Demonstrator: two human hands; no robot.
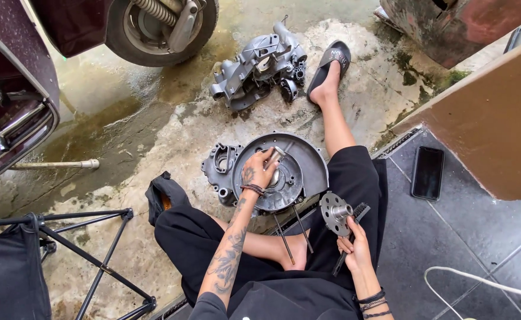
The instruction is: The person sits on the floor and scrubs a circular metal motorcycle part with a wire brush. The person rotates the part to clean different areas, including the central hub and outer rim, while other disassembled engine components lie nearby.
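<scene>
My left hand (259, 170) reaches into a round grey engine case half (308, 161) lying on the concrete between my legs, and grips a short metal cylinder (275, 156) near its centre. My right hand (353, 242) holds a round perforated metal plate with a hub (335, 212) and a dark brush (350, 237) above my right thigh. Two thin metal rods (290, 230) lie by my foot, below the case.
Another grey engine casing (259, 64) lies farther out beside my sandalled foot (330, 66). A scooter wheel (160, 26) and dark red bodywork (12, 89) stand at left. A black phone (427, 172) rests on the tiled step. A black folding frame (89, 261) sits lower left, a white cable (479, 281) lower right.
</scene>
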